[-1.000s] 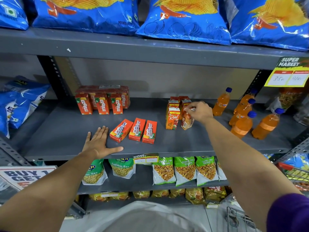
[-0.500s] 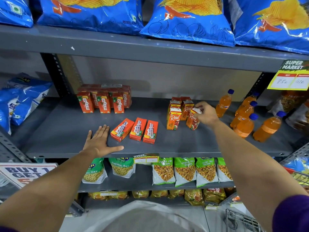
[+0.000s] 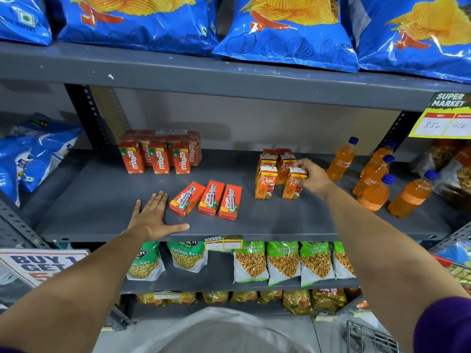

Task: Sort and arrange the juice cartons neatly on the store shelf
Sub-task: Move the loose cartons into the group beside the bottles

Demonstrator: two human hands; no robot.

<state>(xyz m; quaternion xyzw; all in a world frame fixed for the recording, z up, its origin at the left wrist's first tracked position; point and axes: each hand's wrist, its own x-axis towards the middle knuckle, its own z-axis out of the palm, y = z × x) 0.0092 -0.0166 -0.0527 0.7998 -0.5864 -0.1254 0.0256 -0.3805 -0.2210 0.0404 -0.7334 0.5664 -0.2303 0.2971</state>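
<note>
On the grey middle shelf [image 3: 102, 200], upright orange Maaza cartons [image 3: 159, 157] stand in rows at the back left. Three more Maaza cartons [image 3: 210, 200] lie flat near the front. Right of centre stand several Real juice cartons [image 3: 266, 182]. My right hand [image 3: 312, 177] grips the top of the front-right Real carton [image 3: 291, 188], which stands upright on the shelf beside another. My left hand [image 3: 153, 217] lies flat on the shelf's front edge, fingers spread, just left of the lying cartons and holding nothing.
Orange soda bottles [image 3: 374, 184] with blue caps stand at the shelf's right end. Blue chip bags [image 3: 285, 29] fill the shelf above, snack packets [image 3: 283, 263] the shelf below. A yellow price tag [image 3: 443, 121] hangs top right. A wire basket [image 3: 367, 337] sits at the lower right.
My right hand carried the Real carton from a tilted hold to the right and set it upright beside the front carton. My left hand stayed flat on the shelf.
</note>
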